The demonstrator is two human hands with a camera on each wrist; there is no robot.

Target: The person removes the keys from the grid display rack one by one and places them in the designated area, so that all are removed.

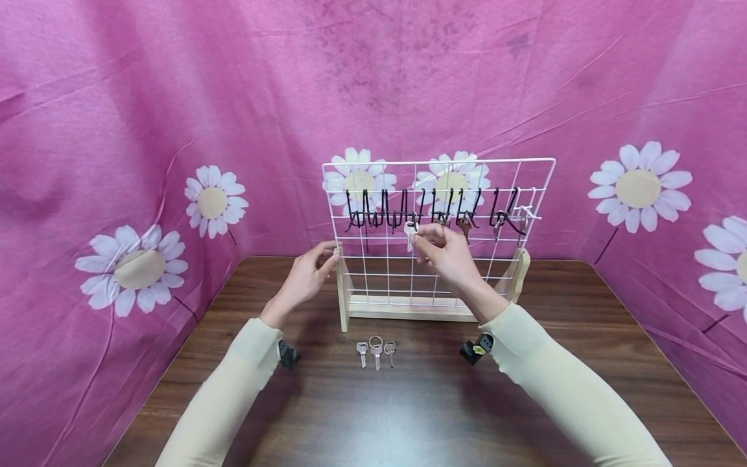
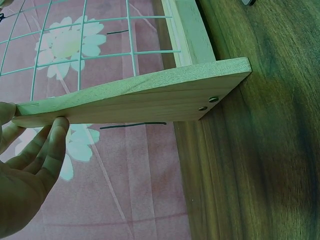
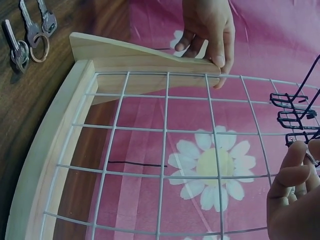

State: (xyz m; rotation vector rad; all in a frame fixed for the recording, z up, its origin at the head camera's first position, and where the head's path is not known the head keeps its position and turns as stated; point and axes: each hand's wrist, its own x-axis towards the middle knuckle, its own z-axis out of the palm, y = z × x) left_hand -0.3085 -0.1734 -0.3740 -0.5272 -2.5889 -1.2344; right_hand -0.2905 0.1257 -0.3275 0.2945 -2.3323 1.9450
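A white wire grid rack (image 1: 373, 275) with wooden side supports stands on the table. My left hand (image 1: 306, 275) grips the top of the left wooden support (image 2: 135, 97), with the thumb on one side and fingers on the other in the left wrist view. In my right hand (image 1: 452, 256) a silver key (image 1: 410, 228) is pinched between thumb and fingers, its head up, just in front of the black hooks (image 1: 385, 211) on the grid. Right wrist view: fingers cover most of that key close to the hooks.
Three keys (image 1: 377, 350) with rings lie on the brown wooden table (image 1: 373, 415) in front of the rack. Several keys, one of them brown (image 1: 464, 226), hang from hooks at the right. Behind is a pink cloth (image 1: 280, 97) with white flowers.
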